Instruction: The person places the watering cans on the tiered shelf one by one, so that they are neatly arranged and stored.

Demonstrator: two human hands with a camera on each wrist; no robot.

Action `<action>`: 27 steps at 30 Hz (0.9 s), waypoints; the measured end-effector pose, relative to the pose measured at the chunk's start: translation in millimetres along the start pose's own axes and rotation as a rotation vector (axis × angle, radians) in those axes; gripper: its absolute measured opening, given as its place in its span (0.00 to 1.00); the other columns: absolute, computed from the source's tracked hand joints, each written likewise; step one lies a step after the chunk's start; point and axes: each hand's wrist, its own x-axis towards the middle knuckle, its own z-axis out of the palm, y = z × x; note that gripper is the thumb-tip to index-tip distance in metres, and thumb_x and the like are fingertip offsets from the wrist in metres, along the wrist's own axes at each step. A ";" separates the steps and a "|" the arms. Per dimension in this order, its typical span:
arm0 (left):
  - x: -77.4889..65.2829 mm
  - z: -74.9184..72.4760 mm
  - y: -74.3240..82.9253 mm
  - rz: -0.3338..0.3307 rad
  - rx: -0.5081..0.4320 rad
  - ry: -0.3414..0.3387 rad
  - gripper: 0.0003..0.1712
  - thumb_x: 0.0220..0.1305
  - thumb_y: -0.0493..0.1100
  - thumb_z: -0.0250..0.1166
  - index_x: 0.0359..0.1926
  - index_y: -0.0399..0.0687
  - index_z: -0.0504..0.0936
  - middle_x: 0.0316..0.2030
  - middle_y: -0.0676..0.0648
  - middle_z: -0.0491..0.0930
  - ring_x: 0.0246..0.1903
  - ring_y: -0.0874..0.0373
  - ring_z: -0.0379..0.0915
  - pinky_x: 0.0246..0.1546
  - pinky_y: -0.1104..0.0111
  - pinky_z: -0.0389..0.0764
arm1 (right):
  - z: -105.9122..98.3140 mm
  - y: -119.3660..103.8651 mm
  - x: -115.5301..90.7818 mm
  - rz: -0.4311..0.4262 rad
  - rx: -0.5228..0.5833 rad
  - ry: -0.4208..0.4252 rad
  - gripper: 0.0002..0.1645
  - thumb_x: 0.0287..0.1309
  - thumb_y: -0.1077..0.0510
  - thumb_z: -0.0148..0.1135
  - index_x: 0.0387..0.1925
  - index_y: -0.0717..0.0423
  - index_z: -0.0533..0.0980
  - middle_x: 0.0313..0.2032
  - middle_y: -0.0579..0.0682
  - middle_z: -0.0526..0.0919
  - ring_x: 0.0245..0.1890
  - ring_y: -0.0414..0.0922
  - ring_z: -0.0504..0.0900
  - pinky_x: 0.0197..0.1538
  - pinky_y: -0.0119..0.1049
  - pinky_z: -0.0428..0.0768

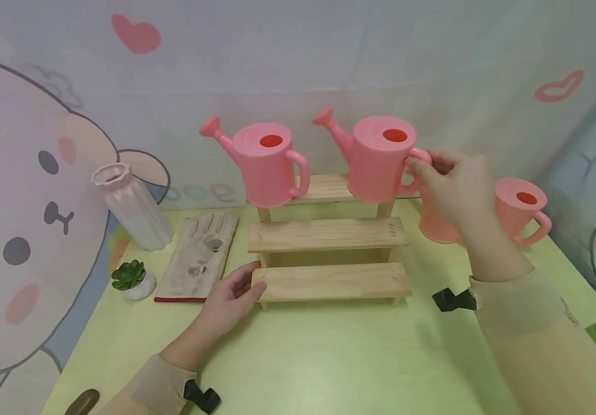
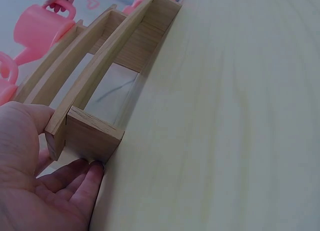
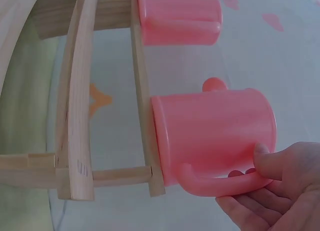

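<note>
A three-step wooden stand (image 1: 329,235) bears two pink watering cans on its top step. My right hand (image 1: 461,187) pinches the handle of the right watering can (image 1: 378,158), thumb near the top of the handle in the right wrist view. That can's base sits against the top board (image 3: 144,106), spout toward the left. To its left is the other watering can (image 1: 267,173), with no hand on it. Down at the left end of the lowest step (image 1: 329,282), my left hand (image 1: 230,302) grips the board, its fingertips by the end support (image 2: 95,136).
Two more pink watering cans (image 1: 520,208) stand on the table right of the stand, one partly behind my right hand. Leftward lie a pair of work gloves (image 1: 194,259), a ribbed vase (image 1: 139,213) and a small potted succulent (image 1: 134,280). A printed cloth (image 1: 298,57) hangs behind.
</note>
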 end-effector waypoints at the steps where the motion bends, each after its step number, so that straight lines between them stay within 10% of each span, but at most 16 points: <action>1: 0.1 0.1 0.4 0.000 0.006 0.001 0.34 0.67 0.59 0.68 0.70 0.58 0.73 0.64 0.46 0.80 0.64 0.52 0.78 0.60 0.66 0.81 | -0.9 0.6 1.5 0.011 0.008 -0.004 0.38 0.56 0.23 0.62 0.59 0.38 0.83 0.47 0.48 0.91 0.48 0.38 0.85 0.38 0.23 0.77; 17: -1.1 0.1 4.0 -0.008 -0.005 -0.003 0.33 0.69 0.57 0.67 0.71 0.56 0.73 0.65 0.44 0.79 0.64 0.50 0.77 0.60 0.69 0.80 | 3.1 2.8 4.3 -0.028 -0.022 0.027 0.39 0.54 0.21 0.62 0.59 0.37 0.83 0.48 0.49 0.91 0.51 0.45 0.88 0.40 0.24 0.76; 27: -1.9 0.2 4.5 -0.011 0.008 0.008 0.34 0.69 0.58 0.67 0.71 0.55 0.72 0.66 0.44 0.78 0.65 0.50 0.76 0.58 0.74 0.79 | -7.0 41.1 -2.8 0.086 0.386 0.239 0.26 0.63 0.36 0.66 0.59 0.38 0.83 0.46 0.35 0.90 0.41 0.27 0.87 0.43 0.16 0.81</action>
